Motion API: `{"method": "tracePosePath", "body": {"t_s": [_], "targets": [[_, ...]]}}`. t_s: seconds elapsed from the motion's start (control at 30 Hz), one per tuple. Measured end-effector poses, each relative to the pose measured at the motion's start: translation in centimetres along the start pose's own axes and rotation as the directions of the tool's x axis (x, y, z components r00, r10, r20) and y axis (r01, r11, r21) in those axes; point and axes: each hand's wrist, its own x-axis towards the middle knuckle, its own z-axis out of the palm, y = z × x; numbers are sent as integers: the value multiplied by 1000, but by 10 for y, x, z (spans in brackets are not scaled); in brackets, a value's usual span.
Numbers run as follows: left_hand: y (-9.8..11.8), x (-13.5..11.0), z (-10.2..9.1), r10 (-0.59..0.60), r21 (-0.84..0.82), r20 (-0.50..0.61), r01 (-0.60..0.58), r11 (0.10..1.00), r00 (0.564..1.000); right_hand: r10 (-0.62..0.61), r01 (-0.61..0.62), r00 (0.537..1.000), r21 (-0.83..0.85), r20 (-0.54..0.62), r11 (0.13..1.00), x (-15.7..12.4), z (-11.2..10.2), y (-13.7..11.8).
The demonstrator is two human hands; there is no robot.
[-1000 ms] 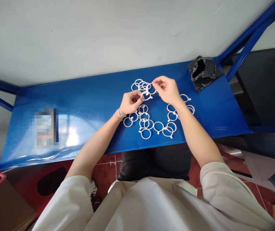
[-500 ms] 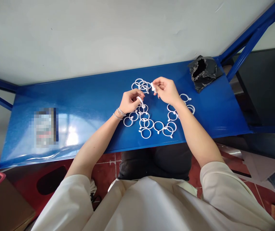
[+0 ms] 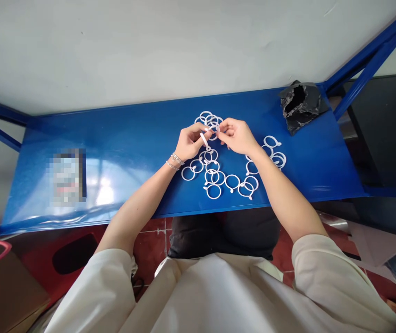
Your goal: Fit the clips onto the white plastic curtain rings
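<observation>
White curtain rings [image 3: 213,191], each with a small eyelet, lie loose and overlapping around my hands. My left hand [image 3: 191,141], with silver bracelets at the wrist, is closed on one white ring [image 3: 204,140] that hangs nearly edge-on from the fingers. My right hand [image 3: 237,135] is closed too, thumb and fingers pinching another white ring at the fingertips of the left. Whether the two held rings touch I cannot tell. Behind the fingers sits a cluster of rings [image 3: 206,114], partly hidden. Several more rings [image 3: 271,141] lie beside my right forearm.
The blue metal table [image 3: 132,134] backs onto a pale wall. A torn black plastic bag [image 3: 302,108] stands at the back right; a blurred-out item [image 3: 68,178] lies at the left. Blue frame bars [image 3: 368,60] rise at the right end.
My right hand has moved left and turned its ring, bringing it to the left fingertips. My left hand keeps its ring. The whole view has shifted slightly.
</observation>
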Motion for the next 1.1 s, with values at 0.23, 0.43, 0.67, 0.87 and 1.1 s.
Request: {"method": "tracePosePath", "body": {"t_s": [0.23,0.43,0.67,0.87,1.1], "targets": [[5,3,-2,-161,-77,99,169,983,982,-83,91,995,-173,55,981,-7,-1,-10],[10,0,-5,-173,-10,158,177,984,972,-136,140,990,-122,42,983,-4,-6,-9],[14,2,-4,-177,19,154,177,984,972,-141,147,988,-96,70,984,-4,-21,-13],[11,4,-6,-174,-14,145,178,984,974,-10,-32,980,207,198,978,-5,4,-9],[13,3,-9,-225,-48,185,237,970,957,85,-222,949,455,303,863,-3,17,-12]]}}
